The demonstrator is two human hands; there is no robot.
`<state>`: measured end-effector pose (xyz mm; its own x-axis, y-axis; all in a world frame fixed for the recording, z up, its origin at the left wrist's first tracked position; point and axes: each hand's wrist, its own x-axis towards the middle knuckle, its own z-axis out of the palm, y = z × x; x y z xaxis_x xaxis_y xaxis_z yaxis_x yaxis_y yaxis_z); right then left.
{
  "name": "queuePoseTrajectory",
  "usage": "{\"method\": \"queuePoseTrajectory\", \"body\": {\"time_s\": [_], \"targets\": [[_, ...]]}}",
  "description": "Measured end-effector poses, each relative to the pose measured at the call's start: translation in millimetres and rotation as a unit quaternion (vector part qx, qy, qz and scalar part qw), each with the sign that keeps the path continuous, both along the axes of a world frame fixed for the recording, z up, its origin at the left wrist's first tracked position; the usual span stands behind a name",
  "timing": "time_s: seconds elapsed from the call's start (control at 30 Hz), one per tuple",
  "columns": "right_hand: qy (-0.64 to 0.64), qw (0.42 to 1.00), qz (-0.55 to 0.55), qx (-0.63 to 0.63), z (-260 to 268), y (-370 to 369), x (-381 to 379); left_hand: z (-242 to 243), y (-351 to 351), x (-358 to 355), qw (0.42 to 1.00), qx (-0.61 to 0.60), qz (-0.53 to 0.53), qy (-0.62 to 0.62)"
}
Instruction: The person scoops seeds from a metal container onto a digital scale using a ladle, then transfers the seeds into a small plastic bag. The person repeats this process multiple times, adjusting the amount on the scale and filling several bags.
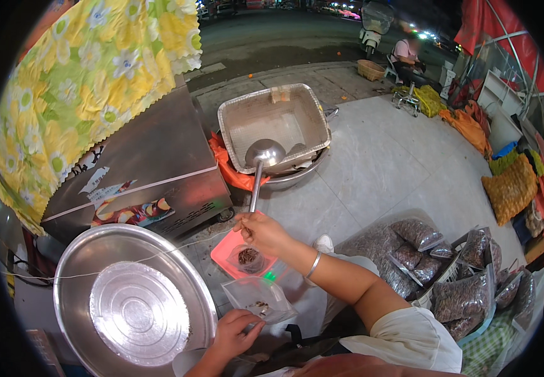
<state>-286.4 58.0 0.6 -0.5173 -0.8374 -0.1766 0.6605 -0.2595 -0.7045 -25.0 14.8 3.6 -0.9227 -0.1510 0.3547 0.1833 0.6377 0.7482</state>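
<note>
My right hand (265,234) grips the handle of a metal ladle (265,153), whose bowl is raised over a white rectangular tub (321,115). Lower down, my left hand (236,330) holds a clear plastic bag (253,294) by its edge, with a few small dark and pale pieces inside. Beneath my right forearm, a pink plastic tray (221,254) holds a clear container or bag of dark brown pieces (248,257). At the left lies a wide, round metal basin (76,254), with a pale ringed disc area in its middle.
A steel cabinet on casters (149,141) stands at the upper left under a flowered cloth (88,70). Filled clear bags (462,294) crowd a crate at the right. A thin cord (173,252) crosses above the basin. A seated person (406,56) is far off near the road.
</note>
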Motion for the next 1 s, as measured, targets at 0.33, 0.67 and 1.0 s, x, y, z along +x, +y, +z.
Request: {"method": "queuePoseTrajectory", "body": {"time_s": [0.33, 0.67, 1.0], "targets": [[-0.024, 0.999, 0.027, 0.007, 2.1, -9.1, 15.2, 1.7, 1.2, 0.1, 1.000, -0.007, 0.008, 0.005], [-0.070, 0.995, 0.037, -0.057, 34.6, -1.6, 20.0, -2.9, 2.4, -2.2, 1.000, 0.008, 0.002, -0.001], [0.018, 0.979, 0.080, -0.186, 118.0, 51.9, 45.8, -3.5, 0.2, -2.0, 1.000, 0.018, -0.004, -0.003]]}}
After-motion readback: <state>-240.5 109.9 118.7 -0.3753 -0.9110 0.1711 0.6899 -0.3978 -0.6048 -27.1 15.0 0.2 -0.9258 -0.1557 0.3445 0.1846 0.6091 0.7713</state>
